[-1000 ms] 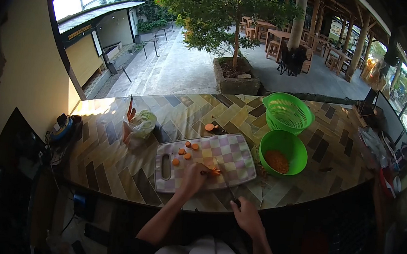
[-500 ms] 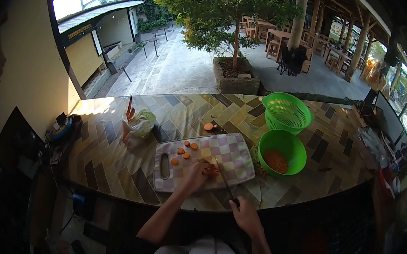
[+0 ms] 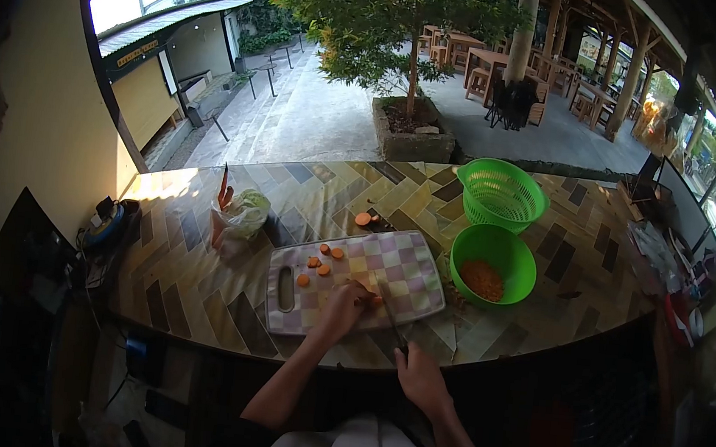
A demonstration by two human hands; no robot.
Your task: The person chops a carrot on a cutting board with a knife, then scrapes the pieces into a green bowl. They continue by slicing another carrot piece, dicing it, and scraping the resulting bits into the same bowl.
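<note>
On the checked cutting board [image 3: 401, 261] my left hand [image 3: 344, 306] presses closed fingers on an orange carrot piece [image 3: 375, 302]. My right hand [image 3: 421, 377] is wrapped round the dark handle of a knife [image 3: 388, 310], whose blade lies against the right side of that piece. Several round carrot slices [image 3: 324, 269] are spread over the upper left part of the board, near its handle slot. Behind the board a larger carrot chunk [image 3: 363, 219] sits on the table.
A green bowl [image 3: 521, 268] with orange bits inside stands right of the board, a green strainer basket [image 3: 497, 193] behind it. At the left is a plastic bag [image 3: 244, 216] with vegetables. Packets [image 3: 660, 258] lie at the table's right end.
My right hand and the knife handle have shifted slightly left and up. The whole view has moved a little; my left hand stays at the carrot piece.
</note>
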